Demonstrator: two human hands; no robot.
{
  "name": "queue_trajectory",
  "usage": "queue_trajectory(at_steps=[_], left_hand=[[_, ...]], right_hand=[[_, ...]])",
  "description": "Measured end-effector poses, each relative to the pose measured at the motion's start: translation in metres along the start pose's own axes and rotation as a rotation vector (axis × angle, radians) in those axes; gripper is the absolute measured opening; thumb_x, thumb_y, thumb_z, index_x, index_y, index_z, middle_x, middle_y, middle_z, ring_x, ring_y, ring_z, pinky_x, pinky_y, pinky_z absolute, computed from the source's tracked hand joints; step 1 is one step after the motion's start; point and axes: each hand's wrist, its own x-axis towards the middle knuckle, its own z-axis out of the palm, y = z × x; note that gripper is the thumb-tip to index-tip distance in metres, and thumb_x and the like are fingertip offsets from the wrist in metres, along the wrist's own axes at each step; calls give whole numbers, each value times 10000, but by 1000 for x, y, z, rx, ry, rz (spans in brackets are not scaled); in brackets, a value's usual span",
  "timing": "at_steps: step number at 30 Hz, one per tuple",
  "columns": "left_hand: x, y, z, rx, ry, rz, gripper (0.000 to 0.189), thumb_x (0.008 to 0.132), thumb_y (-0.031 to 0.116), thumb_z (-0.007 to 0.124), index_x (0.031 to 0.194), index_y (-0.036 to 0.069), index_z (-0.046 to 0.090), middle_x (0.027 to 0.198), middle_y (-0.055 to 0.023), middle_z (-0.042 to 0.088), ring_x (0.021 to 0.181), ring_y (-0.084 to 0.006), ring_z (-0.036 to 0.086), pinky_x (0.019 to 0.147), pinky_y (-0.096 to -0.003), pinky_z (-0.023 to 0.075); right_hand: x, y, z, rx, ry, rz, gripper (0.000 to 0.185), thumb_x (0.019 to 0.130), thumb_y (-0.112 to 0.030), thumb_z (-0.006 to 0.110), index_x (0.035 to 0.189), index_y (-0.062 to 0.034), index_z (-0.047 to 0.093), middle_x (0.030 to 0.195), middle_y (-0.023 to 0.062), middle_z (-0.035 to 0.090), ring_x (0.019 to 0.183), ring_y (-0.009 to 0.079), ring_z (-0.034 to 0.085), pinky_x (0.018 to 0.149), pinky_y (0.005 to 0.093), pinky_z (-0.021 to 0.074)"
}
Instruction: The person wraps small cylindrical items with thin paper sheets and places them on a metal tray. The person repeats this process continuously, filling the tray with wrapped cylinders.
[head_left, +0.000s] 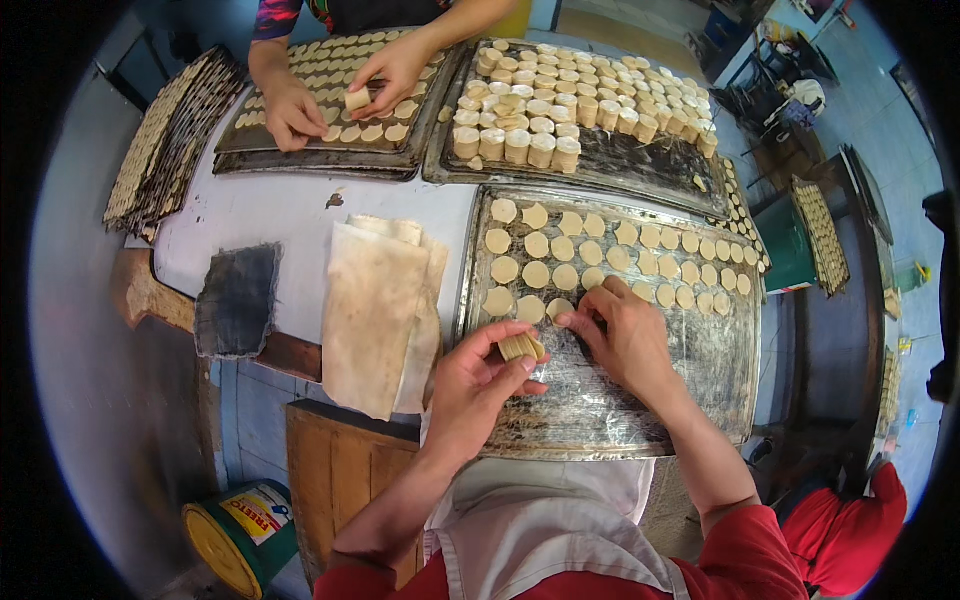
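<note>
Before me lies a dark, worn metal baking tray (600, 405) with rows of thin, pale dough rounds (565, 277) on its far half. My left hand (480, 375) holds a short stack of dough rounds (519, 347) on its side, between thumb and fingers, above the tray's left part. Just right of it, my right hand (630, 337) has its thumb and fingertips at the edge of a single dough round (559, 309) in the nearest row. Some rounds have torn or pointed edges. My right hand's fingers partly hide that nearest row.
Behind stands a tray with many floured dough stacks (517, 146). Across the table, a person's hands (390, 75) lay rounds on another tray (315, 139). Folded cloths (375, 315) and a dark cloth (236, 300) lie left. Filled trays (172, 142) lean at far left; a bucket (244, 536) is below.
</note>
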Motion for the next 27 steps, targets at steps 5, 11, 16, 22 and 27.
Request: queue_trajectory(at_steps=[5,11,16,22,27], left_hand=[[4,-3,8,47,-58,-35,396,1089,15,688,1474,-15,602,1328,-129,707,1207,-227,739,914,-342,688],[10,-5,23,35,-108,-39,387,1083,20,700,1456,-27,606,1357,-128,695,1201,-221,740,906,-340,682],[14,-10,36,67,-140,-82,376,1064,-15,691,1434,-26,621,1374,-136,693,1194,-255,750,884,-345,678],[18,-15,52,79,-168,-125,369,1066,-14,684,1430,-30,623,1348,-144,694,1201,-282,752,874,-360,679],[19,-19,68,48,-197,-107,387,1078,1,681,1455,-48,604,1304,-147,712,1177,-252,755,888,-350,678]], right_hand=[[-12,11,-5,570,-186,-32,256,1011,-267,815,1019,-24,735,910,151,694,766,323,692,688,414,534],[-20,28,-15,420,-164,109,223,1009,-226,803,1009,-14,733,924,142,706,749,320,692,692,424,538],[-30,40,-23,495,-138,154,193,996,-234,802,1026,-50,756,938,141,705,794,332,714,684,424,548],[-41,46,-31,477,-124,61,190,1031,-229,758,1042,-42,732,900,163,692,798,394,702,684,479,537],[-42,58,-40,175,103,174,214,1033,-236,771,1033,-30,712,930,167,719,805,392,715,692,461,550]])
